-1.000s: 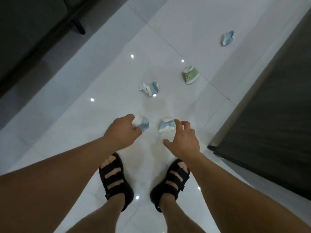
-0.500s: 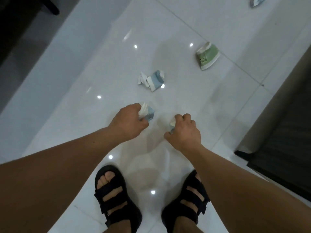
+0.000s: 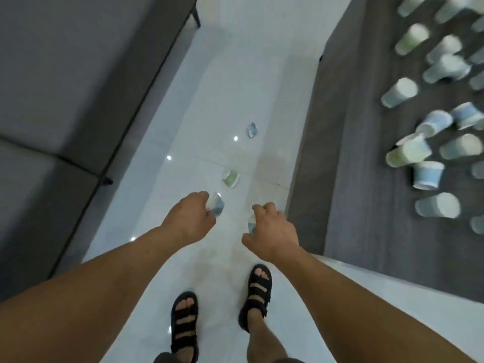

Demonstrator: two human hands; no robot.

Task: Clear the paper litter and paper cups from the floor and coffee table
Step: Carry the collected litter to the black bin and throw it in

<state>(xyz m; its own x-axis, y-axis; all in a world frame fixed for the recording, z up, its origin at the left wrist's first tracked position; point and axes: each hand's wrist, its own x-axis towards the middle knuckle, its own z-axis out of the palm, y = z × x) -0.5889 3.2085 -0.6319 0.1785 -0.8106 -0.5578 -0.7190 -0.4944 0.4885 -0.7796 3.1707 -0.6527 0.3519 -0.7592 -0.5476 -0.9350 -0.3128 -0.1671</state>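
White floor tiles [image 3: 222, 87] are bounded by a grey sofa [image 3: 65, 87] and the dark coffee table [image 3: 366, 127], on which many paper cups [image 3: 400, 150] are scattered, some tipped over. One crushed blue cup [image 3: 216, 204] is clenched in the left hand [image 3: 190, 220] and a second crushed cup [image 3: 252, 227] is gripped under the curled fingers [image 3: 262, 208] of the right hand [image 3: 275, 231], probably so both can be carried off together. A flattened green cup [image 3: 231, 178] and a crumpled blue scrap [image 3: 252, 130] are left on the tiles ahead, so the clearing is judged barely begun.
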